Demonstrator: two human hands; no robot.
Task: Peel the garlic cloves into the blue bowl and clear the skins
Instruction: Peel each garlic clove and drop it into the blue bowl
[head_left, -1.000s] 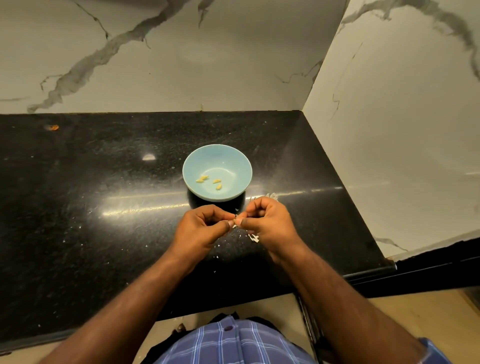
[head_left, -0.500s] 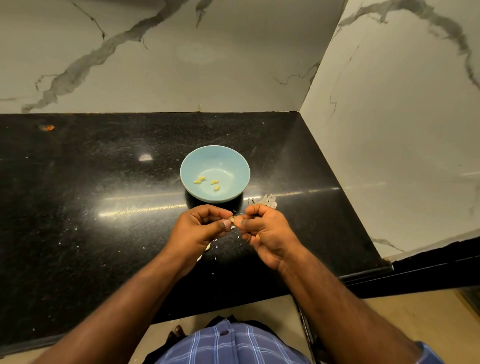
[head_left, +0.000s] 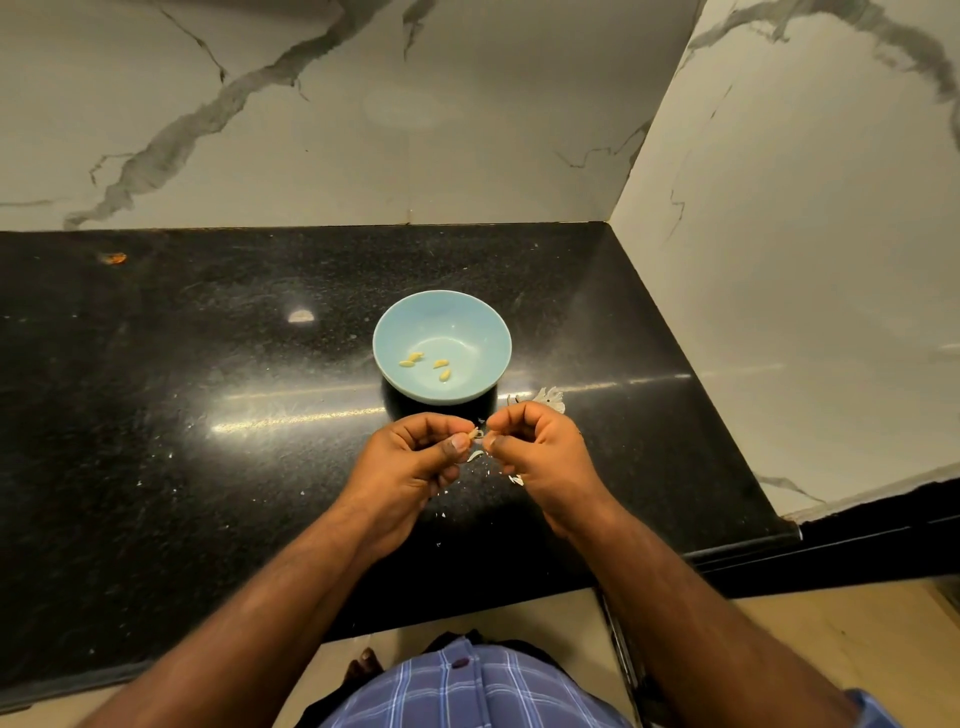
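So I was standing at the black speckled stone countertop (head_left: 208, 415), tucked into the corner where the white marble wall panels (head_left: 779, 260) met. The round pale blue ceramic bowl (head_left: 395, 332) sat on it straight ahead of me, just beyond my knuckles, with four small yellowish peeled garlic cloves (head_left: 441, 369) already lying in the bottom.

Both hands were up just in front of the bowl's near rim, almost meeting. My left hand (head_left: 410, 462) had its thumb and curled fingers pinched around the little garlic clove I was working on (head_left: 473, 432), only its pale tip poking out to the right. My right hand (head_left: 540, 447) was curled too, thumb and forefinger nipped on what looked like a bit of its skin, though it was too tiny to say for sure.

The thing that mattered: the clove pointed sideways, left to right, across the gap between my two grips, and the bowl lay dead ahead of both. The left hand had the clove itself, so I figured that one would make the short reach forward over the rim once the skin came free.

Papery white garlic skins (head_left: 545, 400) were piled right of the bowl, just behind my right hand, with smaller flakes (head_left: 475, 456) scattered on the counter under my hands. Those were yet to be cleared.
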